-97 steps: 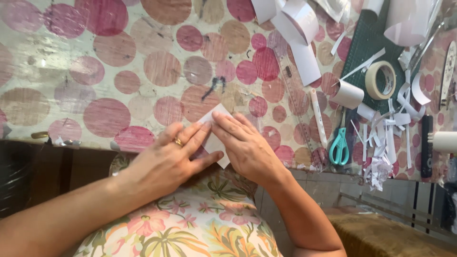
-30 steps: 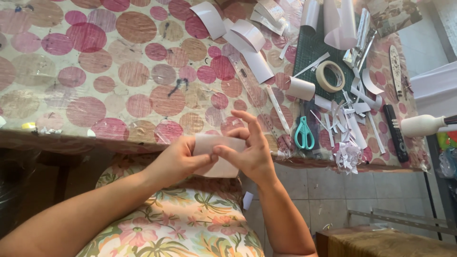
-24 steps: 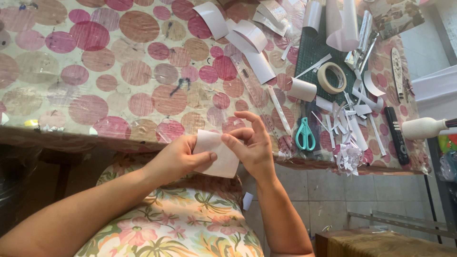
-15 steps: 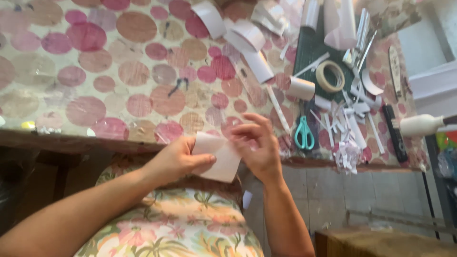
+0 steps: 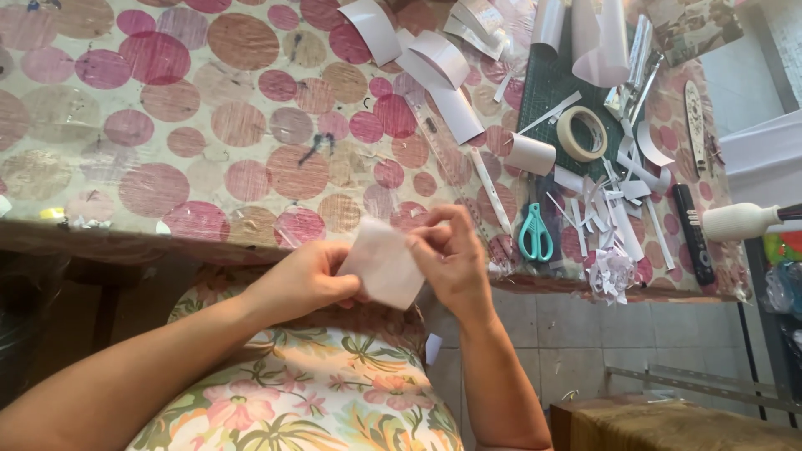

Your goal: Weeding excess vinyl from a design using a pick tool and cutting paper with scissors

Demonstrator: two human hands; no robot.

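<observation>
Both my hands hold one small piece of white paper (image 5: pixel 383 263) in the air just in front of the table's near edge, above my lap. My left hand (image 5: pixel 302 280) pinches its left lower side. My right hand (image 5: pixel 452 253) grips its right upper edge with bent fingers. The sheet is tilted and looks folded into a rough square.
The table (image 5: pixel 167 125) wears a cloth with pink and brown dots. At the right lie teal scissors (image 5: pixel 535 234), a tape roll (image 5: pixel 582 133), a clear ruler (image 5: pixel 451 163), a paper tube (image 5: pixel 531 154), a dark cutting mat (image 5: pixel 551 83) and several white paper strips and curls (image 5: pixel 618 217).
The hands lifted the paper off the table edge and brought it toward me. Over the last second the paper turned a little and my right fingers shifted along its edge.
</observation>
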